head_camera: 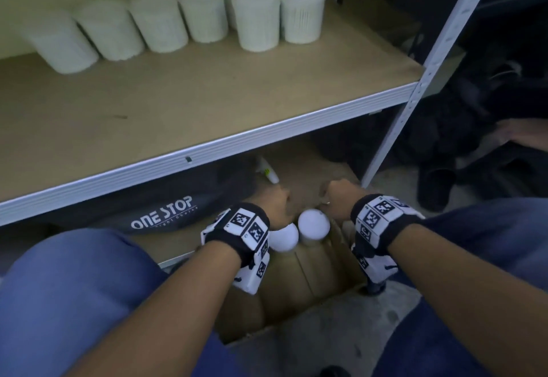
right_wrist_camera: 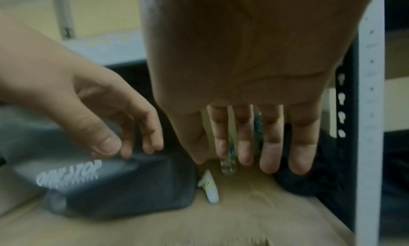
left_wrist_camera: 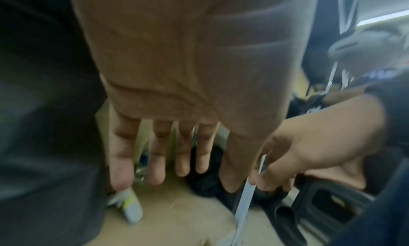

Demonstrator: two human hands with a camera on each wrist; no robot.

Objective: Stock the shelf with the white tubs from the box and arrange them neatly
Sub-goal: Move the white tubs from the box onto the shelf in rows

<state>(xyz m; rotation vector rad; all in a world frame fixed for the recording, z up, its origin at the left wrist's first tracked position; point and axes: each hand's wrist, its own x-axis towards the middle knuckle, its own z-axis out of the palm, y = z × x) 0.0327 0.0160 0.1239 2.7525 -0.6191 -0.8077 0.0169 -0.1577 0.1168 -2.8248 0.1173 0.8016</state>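
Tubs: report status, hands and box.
Left hand and right hand open, empty, over box. Two tubs upright inside. Eight tubs shelved. Nothing blocking.

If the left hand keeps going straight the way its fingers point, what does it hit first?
Probably the small white tube lying on the lower shelf board, just beyond the left hand; depth is unclear, so the board itself may come first.

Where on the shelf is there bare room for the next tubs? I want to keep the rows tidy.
The shelf board is bare across its whole front, from the row of white tubs to the metal front edge. It is crowded at the back, most at the right rear, where tubs stand two deep.
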